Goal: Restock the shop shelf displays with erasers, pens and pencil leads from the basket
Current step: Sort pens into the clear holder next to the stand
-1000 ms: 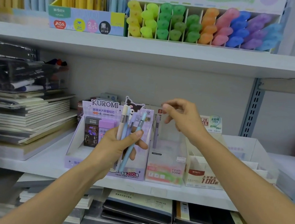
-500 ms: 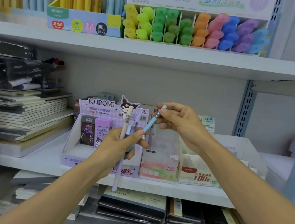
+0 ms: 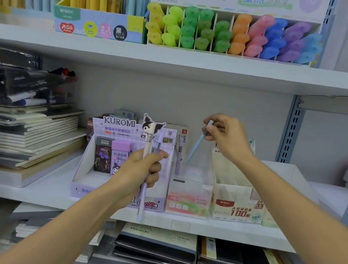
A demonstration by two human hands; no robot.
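Blue pen (image 3: 196,146), top pinched by right fingers (image 3: 216,134) — tilted

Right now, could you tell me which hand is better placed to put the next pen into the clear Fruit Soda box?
Right. The right hand pinches the light blue pen tip-down at the clear box, while the left hand holds two pens in front of the Kuromi display.

Stacked notebooks (image 3: 28,136) at far left
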